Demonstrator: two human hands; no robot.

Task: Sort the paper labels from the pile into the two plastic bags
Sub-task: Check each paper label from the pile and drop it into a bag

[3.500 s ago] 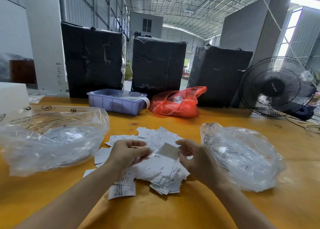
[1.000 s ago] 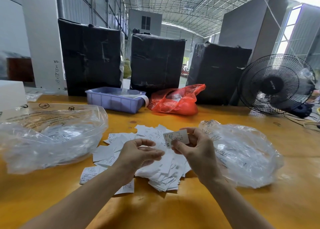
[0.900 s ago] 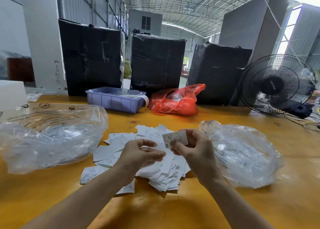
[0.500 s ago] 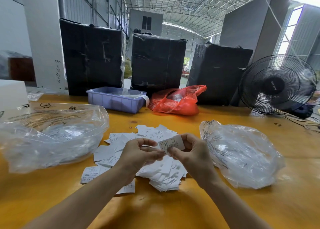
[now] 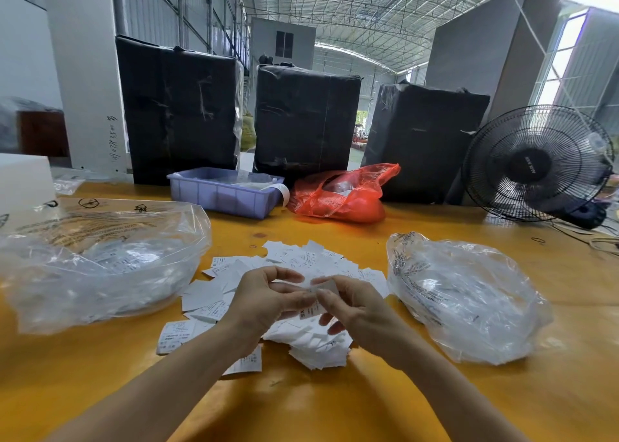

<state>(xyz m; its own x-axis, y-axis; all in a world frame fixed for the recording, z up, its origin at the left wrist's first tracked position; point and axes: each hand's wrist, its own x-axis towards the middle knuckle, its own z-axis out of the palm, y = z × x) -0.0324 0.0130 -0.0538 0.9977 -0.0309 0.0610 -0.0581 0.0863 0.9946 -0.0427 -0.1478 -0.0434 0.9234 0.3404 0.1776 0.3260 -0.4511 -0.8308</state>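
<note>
Hands meet over the pile of paper labels, sharing one slip.

Head view: the left hand and the right hand are raised just above the middle of the pile, fingers curled, and both pinch the same small label between thumb and fingertips. The pile lies loose on the orange table, between the two clear plastic bags: the left bag and the right bag, each with white labels showing through. Behind them stand a purple tray, a red plastic bag, three black-wrapped bales and a black fan.
</note>
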